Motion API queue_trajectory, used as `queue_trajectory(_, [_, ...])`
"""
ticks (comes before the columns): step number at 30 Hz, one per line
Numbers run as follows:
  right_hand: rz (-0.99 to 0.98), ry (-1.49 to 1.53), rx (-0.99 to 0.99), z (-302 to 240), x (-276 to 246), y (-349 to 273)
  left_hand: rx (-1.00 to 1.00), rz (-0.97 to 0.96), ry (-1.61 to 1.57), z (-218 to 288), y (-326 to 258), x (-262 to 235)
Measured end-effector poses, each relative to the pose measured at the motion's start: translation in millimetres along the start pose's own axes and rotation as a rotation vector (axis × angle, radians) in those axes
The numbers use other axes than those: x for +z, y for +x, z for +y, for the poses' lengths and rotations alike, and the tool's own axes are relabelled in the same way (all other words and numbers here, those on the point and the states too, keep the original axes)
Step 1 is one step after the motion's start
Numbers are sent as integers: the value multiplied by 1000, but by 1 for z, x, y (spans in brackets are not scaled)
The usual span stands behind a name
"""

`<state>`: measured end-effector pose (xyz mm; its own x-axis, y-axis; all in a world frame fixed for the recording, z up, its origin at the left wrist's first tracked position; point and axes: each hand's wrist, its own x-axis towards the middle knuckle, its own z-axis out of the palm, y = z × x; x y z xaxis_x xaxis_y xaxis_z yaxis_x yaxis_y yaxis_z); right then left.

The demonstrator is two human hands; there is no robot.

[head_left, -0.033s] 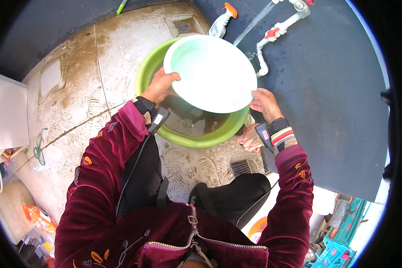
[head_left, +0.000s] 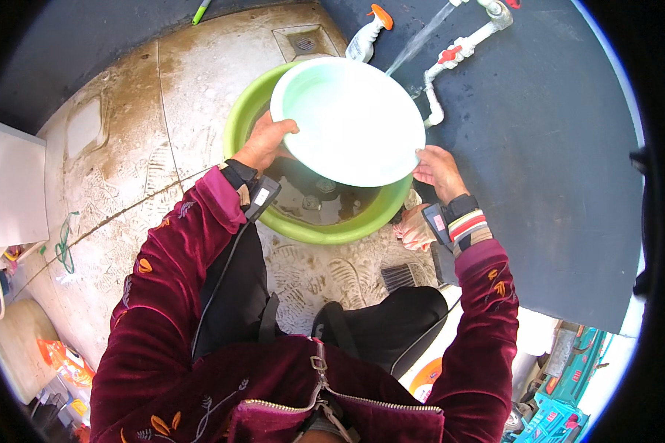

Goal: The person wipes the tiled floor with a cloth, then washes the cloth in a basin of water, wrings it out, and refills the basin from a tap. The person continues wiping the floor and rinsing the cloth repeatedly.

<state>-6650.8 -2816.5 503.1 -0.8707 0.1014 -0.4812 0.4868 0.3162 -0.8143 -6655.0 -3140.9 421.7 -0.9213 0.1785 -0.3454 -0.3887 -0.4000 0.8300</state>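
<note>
A pale, mint-white plastic basin [head_left: 351, 122] is held between my two hands over a larger green tub [head_left: 303, 234]. My left hand [head_left: 264, 144] grips its left rim, thumb on top. At the right rim, my right hand [head_left: 437, 172] pinches the edge with its fingertips. Glare washes out the basin's inside, so I cannot tell what is in it. Murky water [head_left: 318, 199] shows in the tub below the basin's near edge. Beyond the basin, a stream of water [head_left: 421, 38] falls from a white pipe; where it lands is hidden.
A dark wall [head_left: 554, 162] rises at the right, carrying a white pipe with a red valve [head_left: 451, 54]. Behind the tub stand a spray bottle [head_left: 366, 40] and a floor drain [head_left: 303, 44]. A pinkish cloth [head_left: 415, 230] and a dark bristled piece [head_left: 397, 277] lie near my right wrist.
</note>
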Motion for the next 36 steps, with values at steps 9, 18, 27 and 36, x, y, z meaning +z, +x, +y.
queue_trajectory(9, [-4, 3, 16, 5, -1, 4, 2, 14, 5, -2, 2, -1])
queue_trajectory(18, [-17, 8, 13, 7, -1, 3, -19, 7, 18, -1, 3, -1])
queue_trajectory(27, [-20, 9, 3, 9, -3, 6, -29, 2, 57, -2, 4, -2])
queue_trajectory(36, [-23, 7, 0, 6, -4, 3, -13, 22, 15, -4, 5, -2])
